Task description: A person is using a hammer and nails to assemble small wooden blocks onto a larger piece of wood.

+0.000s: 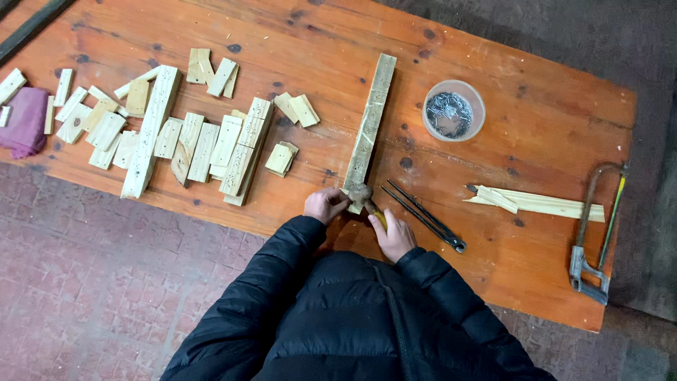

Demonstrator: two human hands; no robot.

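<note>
My right hand (395, 236) is wrapped around the yellow handle of a hammer (362, 195), its head resting at the near end of a long strip (369, 123). My left hand (324, 204) is just beside it, fingers pinched at that same end; what they grip is too small to tell. Just right of my right hand lie dark pincers (423, 213). Farther right sit pale offcuts (536, 203), then a hacksaw (596, 236) near the table (543, 106) edge. Beyond my right hand stands a tub of nails (453, 111). Left of my left hand, wood blocks (211, 141) are spread out, with a purple cloth (25, 123) at the far left.
</note>
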